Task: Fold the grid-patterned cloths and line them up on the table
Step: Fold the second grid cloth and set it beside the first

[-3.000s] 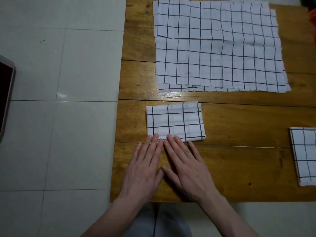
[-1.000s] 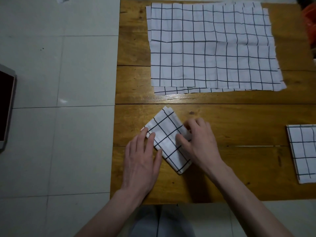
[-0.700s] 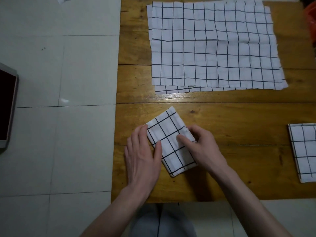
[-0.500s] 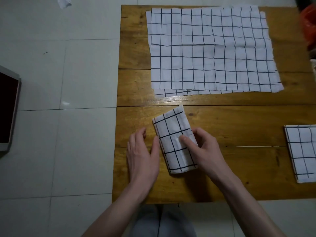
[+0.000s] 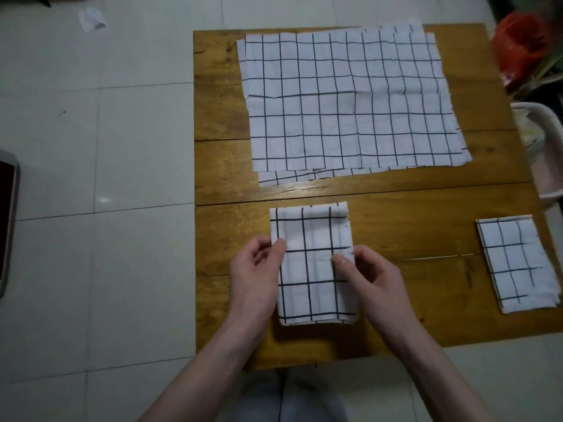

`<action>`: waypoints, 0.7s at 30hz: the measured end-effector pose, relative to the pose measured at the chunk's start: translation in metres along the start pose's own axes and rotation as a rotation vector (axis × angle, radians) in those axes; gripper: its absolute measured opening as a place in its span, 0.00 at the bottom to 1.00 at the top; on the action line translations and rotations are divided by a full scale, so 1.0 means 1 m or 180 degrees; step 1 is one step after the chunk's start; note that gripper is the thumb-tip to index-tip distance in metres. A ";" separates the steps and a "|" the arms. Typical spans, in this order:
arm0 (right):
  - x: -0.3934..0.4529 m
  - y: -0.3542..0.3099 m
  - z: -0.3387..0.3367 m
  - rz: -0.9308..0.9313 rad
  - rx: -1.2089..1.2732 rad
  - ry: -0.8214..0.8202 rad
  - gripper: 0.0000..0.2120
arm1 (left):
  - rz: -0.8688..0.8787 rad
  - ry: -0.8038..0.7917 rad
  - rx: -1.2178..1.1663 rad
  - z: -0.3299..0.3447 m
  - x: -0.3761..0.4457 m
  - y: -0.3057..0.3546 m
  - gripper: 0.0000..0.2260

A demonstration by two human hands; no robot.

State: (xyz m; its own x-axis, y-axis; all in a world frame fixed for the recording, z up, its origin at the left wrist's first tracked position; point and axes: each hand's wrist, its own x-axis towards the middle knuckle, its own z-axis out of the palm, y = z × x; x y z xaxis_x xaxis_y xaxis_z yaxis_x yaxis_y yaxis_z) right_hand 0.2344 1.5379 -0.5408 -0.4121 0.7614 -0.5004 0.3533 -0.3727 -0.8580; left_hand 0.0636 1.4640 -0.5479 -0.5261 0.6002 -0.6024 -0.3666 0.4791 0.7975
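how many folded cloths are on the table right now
2. One folded cloth lies near the front edge, pinched at its sides by the left hand and right hand. The other folded cloth lies at the table's right edge, untouched.

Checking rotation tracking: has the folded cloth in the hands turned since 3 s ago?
Yes. The folded cloth has turned a quarter: its long side lay along the table plank seams, now across them.
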 end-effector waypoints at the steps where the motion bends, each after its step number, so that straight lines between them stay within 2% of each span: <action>1: -0.001 -0.001 -0.002 0.0005 -0.0067 0.0059 0.09 | 0.0044 -0.0016 0.0030 0.000 -0.001 0.004 0.04; 5: -0.005 -0.009 -0.010 -0.0001 -0.0364 0.0243 0.09 | 0.0067 -0.0252 0.0091 0.004 -0.007 0.025 0.06; 10: -0.012 -0.018 -0.026 -0.0036 -0.0603 0.0467 0.04 | 0.0136 -0.0493 0.0334 0.017 -0.020 0.045 0.12; 13: -0.020 -0.027 -0.047 -0.0105 -0.0736 0.0444 0.03 | 0.0100 -0.0388 0.0398 0.032 -0.028 0.048 0.15; 21: -0.026 -0.011 -0.135 -0.0181 -0.0840 0.0372 0.04 | 0.0108 -0.0146 0.0407 0.109 -0.051 0.029 0.11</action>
State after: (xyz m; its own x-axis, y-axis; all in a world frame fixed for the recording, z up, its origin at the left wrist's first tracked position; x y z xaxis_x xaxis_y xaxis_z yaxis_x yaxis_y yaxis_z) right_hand 0.3540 1.5940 -0.5030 -0.3433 0.8388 -0.4224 0.5449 -0.1885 -0.8171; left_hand 0.1634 1.5169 -0.4979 -0.4999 0.6448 -0.5783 -0.2469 0.5339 0.8087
